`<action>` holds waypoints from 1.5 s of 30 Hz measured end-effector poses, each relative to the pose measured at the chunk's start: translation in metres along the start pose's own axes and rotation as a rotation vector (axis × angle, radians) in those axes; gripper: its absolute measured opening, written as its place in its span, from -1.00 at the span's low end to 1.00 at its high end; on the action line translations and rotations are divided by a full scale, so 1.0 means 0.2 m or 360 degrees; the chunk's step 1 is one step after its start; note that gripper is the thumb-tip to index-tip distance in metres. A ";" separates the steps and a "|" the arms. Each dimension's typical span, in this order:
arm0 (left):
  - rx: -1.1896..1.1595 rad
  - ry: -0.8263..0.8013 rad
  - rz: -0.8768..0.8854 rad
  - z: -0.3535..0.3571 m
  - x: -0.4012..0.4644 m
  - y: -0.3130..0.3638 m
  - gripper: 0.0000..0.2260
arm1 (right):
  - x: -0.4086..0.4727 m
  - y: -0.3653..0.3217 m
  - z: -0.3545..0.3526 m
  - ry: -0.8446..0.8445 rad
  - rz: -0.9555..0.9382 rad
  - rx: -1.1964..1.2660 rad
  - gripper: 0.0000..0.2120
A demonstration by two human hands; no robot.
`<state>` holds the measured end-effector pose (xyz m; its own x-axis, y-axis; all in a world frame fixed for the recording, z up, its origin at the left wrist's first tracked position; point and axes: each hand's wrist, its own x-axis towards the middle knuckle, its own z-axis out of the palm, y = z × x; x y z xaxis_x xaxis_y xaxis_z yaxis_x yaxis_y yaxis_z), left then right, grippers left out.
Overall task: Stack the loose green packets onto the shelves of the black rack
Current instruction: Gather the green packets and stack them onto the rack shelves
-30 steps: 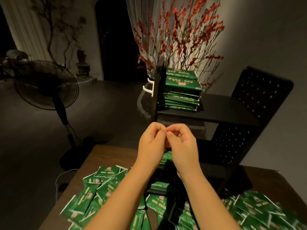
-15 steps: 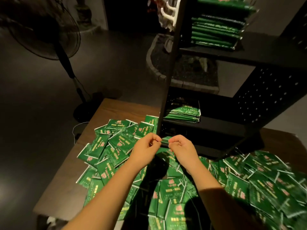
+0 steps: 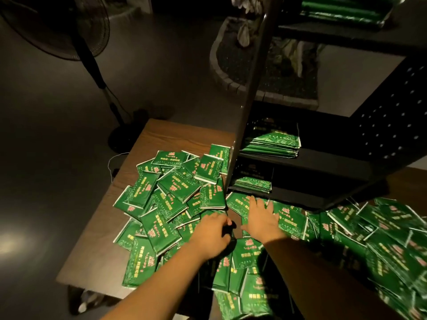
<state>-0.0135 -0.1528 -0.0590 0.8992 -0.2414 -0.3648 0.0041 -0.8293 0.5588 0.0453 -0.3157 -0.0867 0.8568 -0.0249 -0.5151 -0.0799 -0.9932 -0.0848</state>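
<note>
Right hand (image 3: pixel 261 219) flat, fingers spread on loose green packets (image 3: pixel 166 202), left hand (image 3: pixel 211 234) curled among them, grip unclear

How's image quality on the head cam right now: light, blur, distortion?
Head view: dim room, with a bright glare patch on the floor at the left edge. The packets at right smear with motion blur; those at centre left stay sharp. The rack post looks bowed by the wide lens. Both hands, left hand and right hand, cast dark shadows onto the pile.
</note>
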 end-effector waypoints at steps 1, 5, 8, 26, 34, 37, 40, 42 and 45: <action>-0.0008 -0.0008 -0.0006 0.00 0.00 -0.01 -0.68 | -0.01 0.01 0.02 0.0048 -0.0015 -0.0011 -0.03; -0.0061 -0.0052 -0.0038 0.01 0.01 -0.05 -0.70 | -0.06 0.02 0.09 0.0156 -0.0101 -0.0114 -0.23; -0.0140 -0.0084 -0.0037 0.03 0.02 -0.04 -0.70 | -0.09 0.02 0.12 0.0129 -0.0122 -0.0122 -0.33; -0.0689 0.0111 -0.0350 0.12 0.03 0.05 -0.94 | -0.27 0.38 0.16 0.0735 -0.0441 0.0586 -0.43; -0.0607 -0.0298 -0.0308 0.18 0.04 0.21 -0.64 | -0.21 0.52 -0.10 0.0014 0.0177 0.0482 -0.09; -0.0703 -0.0493 -0.0350 0.17 0.05 0.28 -0.52 | -0.19 0.48 -0.13 -0.0056 0.0359 0.0954 -0.11; -0.0903 -0.0587 -0.0401 0.18 0.06 0.35 -0.49 | -0.20 0.44 -0.10 0.0073 0.0285 0.1136 -0.14; -0.1039 -0.0535 -0.0442 0.17 0.07 0.36 -0.52 | -0.21 0.44 -0.10 0.0162 0.0270 0.1255 -0.17; -0.1227 -0.0336 -0.0517 0.17 0.07 0.32 -0.50 | -0.27 0.46 -0.12 0.0101 0.0276 0.1398 -0.28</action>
<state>-0.0147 -0.2270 -0.0531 0.7024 -0.2033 -0.6822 0.6114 -0.3185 0.7244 0.0030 -0.4088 -0.0468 0.8208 -0.1984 -0.5356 -0.5495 -0.5302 -0.6457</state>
